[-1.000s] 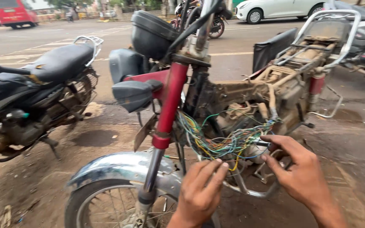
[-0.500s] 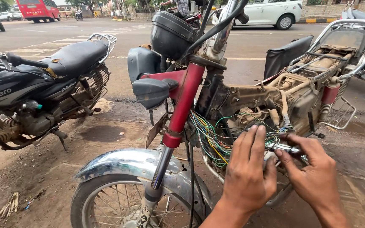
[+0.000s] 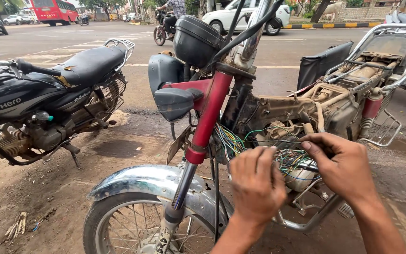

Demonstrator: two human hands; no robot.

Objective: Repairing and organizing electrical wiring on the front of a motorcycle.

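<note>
Wiring (image 3: 291, 159) of many colours, green, yellow, blue and white, is seen bunched behind the red fork leg (image 3: 208, 115) of a stripped motorcycle (image 3: 306, 108), directly at the fingertips of both hands. The left hand (image 3: 258, 184) is held with its back to the camera, fingers curled together toward the bundle; whether a wire is pinched under them cannot be told. The right hand (image 3: 341, 165) is set just beside it, thumb and forefinger drawn together on a thin dark strand at the upper edge of the bundle, the other fingers folded over the wires.

Above the fingers, the dusty frame is laid bare, with tank and seat removed and a chrome rear rail (image 3: 391, 42) at its far end. Below the fingers, a chrome tube (image 3: 306, 221) is run under the engine; little room is left between it and the wrists. Left of the fingers, the fork leg and black cables (image 3: 214, 188) close off that side, with a chrome mudguard (image 3: 137, 181) and spoked front wheel (image 3: 132, 230) beneath. A black headlamp shell (image 3: 196, 40) is mounted well above.

Farther left, well apart from the hands, a black motorcycle (image 3: 38, 103) is parked on bare dirt (image 3: 48, 188), with open ground lying between the two machines. Beyond, a paved road (image 3: 283, 56) is seen with a white car (image 3: 240, 16) and a red bus (image 3: 55, 10).
</note>
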